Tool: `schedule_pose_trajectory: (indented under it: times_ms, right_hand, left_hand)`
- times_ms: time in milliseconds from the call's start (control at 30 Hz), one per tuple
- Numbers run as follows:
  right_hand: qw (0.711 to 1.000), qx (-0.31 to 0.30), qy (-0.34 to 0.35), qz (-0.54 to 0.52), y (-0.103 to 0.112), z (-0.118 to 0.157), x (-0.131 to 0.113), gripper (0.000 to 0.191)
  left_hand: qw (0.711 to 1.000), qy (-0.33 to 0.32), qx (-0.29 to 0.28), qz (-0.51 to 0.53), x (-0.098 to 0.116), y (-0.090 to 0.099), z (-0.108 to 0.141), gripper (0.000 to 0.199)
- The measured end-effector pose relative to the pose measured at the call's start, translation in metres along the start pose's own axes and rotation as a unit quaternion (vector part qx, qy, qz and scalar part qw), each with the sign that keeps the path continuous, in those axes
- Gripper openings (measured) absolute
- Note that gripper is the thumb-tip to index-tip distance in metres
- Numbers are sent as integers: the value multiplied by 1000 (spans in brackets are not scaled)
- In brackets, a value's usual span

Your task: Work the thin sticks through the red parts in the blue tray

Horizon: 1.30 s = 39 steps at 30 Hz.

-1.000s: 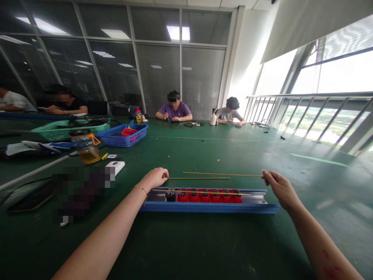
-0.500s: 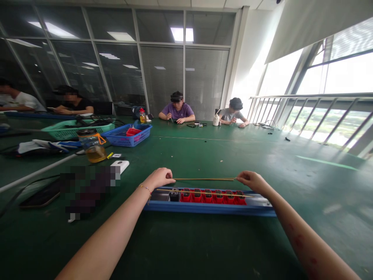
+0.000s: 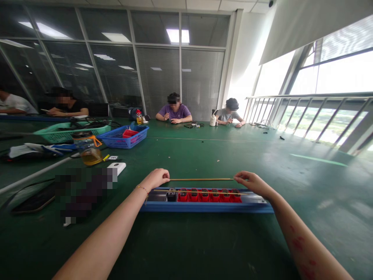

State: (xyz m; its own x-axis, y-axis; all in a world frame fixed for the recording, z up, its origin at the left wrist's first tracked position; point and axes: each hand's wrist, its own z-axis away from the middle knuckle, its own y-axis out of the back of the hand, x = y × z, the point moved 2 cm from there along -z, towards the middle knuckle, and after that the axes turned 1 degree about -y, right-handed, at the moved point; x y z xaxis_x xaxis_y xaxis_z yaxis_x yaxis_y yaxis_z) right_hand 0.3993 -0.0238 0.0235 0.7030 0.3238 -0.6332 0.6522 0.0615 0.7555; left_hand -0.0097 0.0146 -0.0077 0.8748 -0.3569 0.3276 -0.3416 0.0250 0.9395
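Observation:
A thin tan stick (image 3: 201,179), perhaps a pair lying together, spans level between my hands. My left hand (image 3: 159,177) pinches its left end, and my right hand (image 3: 246,179) has fingers closed at its right end. Just nearer to me is a long blue tray (image 3: 206,207) with a metallic inside. Several red holders (image 3: 204,197) with black tops sit in a row within it. To their left stands a black block (image 3: 171,196). Another thin tan stick (image 3: 198,192) lies lengthwise over the row.
On the left are a phone (image 3: 33,197), a white power bank (image 3: 118,168), a jar of amber liquid (image 3: 90,151), a blue basket (image 3: 124,142) and a green basket (image 3: 58,135). Other people sit across the green table (image 3: 186,155) and at far left.
The view has shifted slightly, so the scene sits a little further left. Both hands keep the stick in nearly the same place above the tray's far edge.

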Motion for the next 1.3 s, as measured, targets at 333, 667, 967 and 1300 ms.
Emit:
schedule_pose_trajectory:
  times_ms: [333, 667, 967, 1300]
  right_hand:
    - [969, -245, 6, 34, 11, 29, -33, 37]
    - [995, -70, -8, -69, 29, 23, -14, 41]
    - [991, 76, -62, -95, 31, 16, 33, 44]
    - [997, 13, -52, 56, -3, -5, 30, 43]
  left_hand:
    - [1000, -10, -7, -4, 2, 2, 0, 19]
    - [1000, -6, -9, -2, 3, 2, 0, 20]
    - [1000, -12, -7, 9, 0, 0, -1, 19]
    - [1000, 4, 2, 3, 10, 4, 2, 39]
